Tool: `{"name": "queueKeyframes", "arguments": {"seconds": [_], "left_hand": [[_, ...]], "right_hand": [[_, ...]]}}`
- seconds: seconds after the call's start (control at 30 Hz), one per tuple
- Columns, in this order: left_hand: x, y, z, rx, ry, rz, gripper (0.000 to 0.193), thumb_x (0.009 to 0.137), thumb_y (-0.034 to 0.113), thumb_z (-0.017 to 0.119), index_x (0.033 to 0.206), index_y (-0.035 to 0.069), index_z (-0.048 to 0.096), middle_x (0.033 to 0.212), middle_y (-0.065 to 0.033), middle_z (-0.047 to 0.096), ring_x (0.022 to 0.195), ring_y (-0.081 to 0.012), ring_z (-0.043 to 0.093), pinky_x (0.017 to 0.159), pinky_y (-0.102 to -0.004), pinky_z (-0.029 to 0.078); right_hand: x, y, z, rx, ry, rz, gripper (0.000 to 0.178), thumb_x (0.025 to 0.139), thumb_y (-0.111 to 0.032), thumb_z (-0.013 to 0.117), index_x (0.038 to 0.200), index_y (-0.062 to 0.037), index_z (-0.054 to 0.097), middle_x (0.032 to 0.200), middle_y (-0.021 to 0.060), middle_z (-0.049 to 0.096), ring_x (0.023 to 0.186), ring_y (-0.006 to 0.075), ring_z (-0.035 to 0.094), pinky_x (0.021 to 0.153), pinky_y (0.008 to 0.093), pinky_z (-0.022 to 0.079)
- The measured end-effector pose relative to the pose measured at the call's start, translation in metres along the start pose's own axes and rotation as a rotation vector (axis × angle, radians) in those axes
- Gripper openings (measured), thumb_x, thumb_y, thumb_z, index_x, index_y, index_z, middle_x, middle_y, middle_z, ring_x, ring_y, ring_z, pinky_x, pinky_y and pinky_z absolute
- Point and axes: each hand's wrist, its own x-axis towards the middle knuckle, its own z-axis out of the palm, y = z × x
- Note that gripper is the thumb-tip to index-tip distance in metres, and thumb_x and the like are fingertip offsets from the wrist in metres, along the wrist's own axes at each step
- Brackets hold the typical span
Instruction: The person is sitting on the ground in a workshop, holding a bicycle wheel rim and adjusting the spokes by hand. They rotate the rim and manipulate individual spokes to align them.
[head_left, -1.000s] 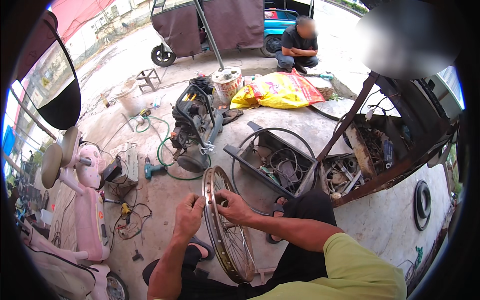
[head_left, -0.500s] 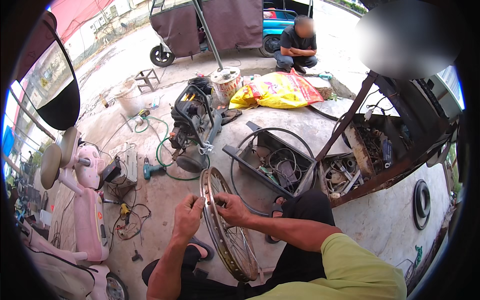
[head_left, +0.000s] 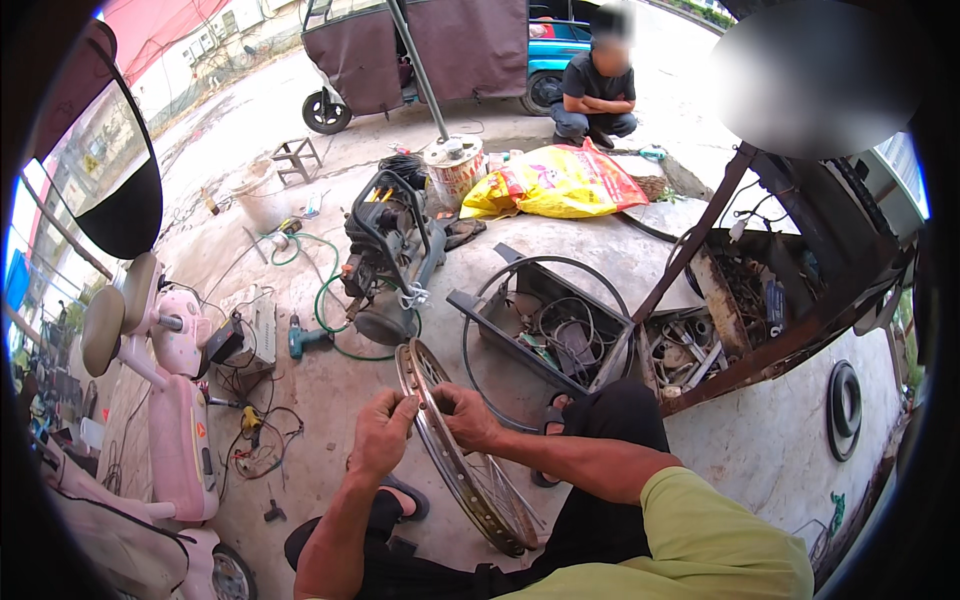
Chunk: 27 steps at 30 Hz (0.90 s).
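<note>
Head view looks down on an outdoor yard of pale, stained concrete ground (head_left: 330, 390), littered with tools and parts. A bare spoked metal wheel rim (head_left: 462, 462) stands on edge in front of the seated person, its lower end resting on the ground beside the person's dark-trousered leg, its upper arc rising between both hands. The left hand (head_left: 381, 434) is closed around the rim's left edge with fingers curled over it; the right hand (head_left: 466, 414) grips the rim from the other side, thumb and fingers pinching the metal, the two hands just beside each other. Beyond the rim sits a small black engine unit (head_left: 385, 255) with a green hose (head_left: 322, 300) looping round its base, and left of that a teal cordless drill (head_left: 303, 340) lies on the concrete near a pale boxy machine (head_left: 250, 335). To the right, a thin black tyre hoop (head_left: 545, 335) rings a dark open tray of wires and scrap (head_left: 545, 335), next to a rusty metal frame (head_left: 760, 310) holding more parts. A yellow plastic sack (head_left: 555, 182) lies farther back beside a white bucket (head_left: 455, 168). A pink scooter (head_left: 165, 390) stands at the left edge. Another person crouches (head_left: 597, 90) well apart near a maroon canopied cart (head_left: 440, 50).
</note>
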Motion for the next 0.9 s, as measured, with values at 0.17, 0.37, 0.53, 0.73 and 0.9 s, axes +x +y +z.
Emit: {"name": "queueKeyframes", "arguments": {"seconds": [0.17, 0.37, 0.53, 0.73, 0.9], "left_hand": [[-0.002, 0.012, 0.000, -0.009, -0.001, -0.049, 0.025, 0.101, 0.024, 0.061, 0.088, 0.003, 0.061, 0.065, 0.0039, 0.050, 0.056, -0.0040, 0.043, 0.048, -0.0231, 0.034], [-0.002, 0.011, -0.002, -0.018, 0.008, -0.065, 0.025, 0.100, 0.023, 0.061, 0.090, 0.001, 0.064, 0.066, 0.0037, 0.051, 0.058, -0.0042, 0.044, 0.051, -0.0234, 0.035], [0.000, 0.010, 0.000, -0.015, 0.006, -0.052, 0.025, 0.100, 0.023, 0.061, 0.090, 0.001, 0.064, 0.067, 0.0034, 0.051, 0.059, -0.0044, 0.044, 0.051, -0.0235, 0.035], [-0.002, 0.011, 0.000, 0.009, 0.017, -0.049, 0.025, 0.100, 0.024, 0.061, 0.090, 0.001, 0.063, 0.067, 0.0033, 0.052, 0.059, -0.0047, 0.044, 0.051, -0.0237, 0.036], [0.002, 0.002, -0.003, 0.023, 0.037, -0.091, 0.026, 0.100, 0.025, 0.061, 0.089, 0.001, 0.063, 0.067, 0.0035, 0.051, 0.059, -0.0044, 0.044, 0.051, -0.0237, 0.035]], "right_hand": [[0.001, -0.002, -0.005, -0.158, -0.018, -0.012, 0.025, 0.091, -0.018, 0.074, 0.106, 0.0021, 0.068, 0.091, 0.0041, 0.070, 0.083, 0.0069, 0.061, 0.074, 0.0266, 0.053], [0.001, -0.010, -0.006, -0.283, -0.015, -0.008, 0.028, 0.092, -0.020, 0.073, 0.108, 0.0023, 0.069, 0.092, 0.0063, 0.072, 0.082, 0.0075, 0.062, 0.072, 0.0272, 0.053], [0.002, 0.000, -0.006, -0.174, -0.006, 0.012, 0.026, 0.090, -0.016, 0.074, 0.107, 0.0025, 0.068, 0.094, 0.0057, 0.072, 0.085, 0.0076, 0.063, 0.077, 0.0270, 0.054], [0.005, 0.011, -0.001, -0.099, 0.050, -0.042, 0.026, 0.090, -0.023, 0.074, 0.097, 0.0017, 0.070, 0.084, 0.0093, 0.071, 0.076, 0.0096, 0.061, 0.068, 0.0312, 0.052], [0.004, -0.003, -0.005, -0.261, -0.003, -0.030, 0.023, 0.091, -0.017, 0.073, 0.106, 0.0012, 0.070, 0.089, 0.0071, 0.072, 0.082, 0.0075, 0.062, 0.072, 0.0281, 0.052]]}}
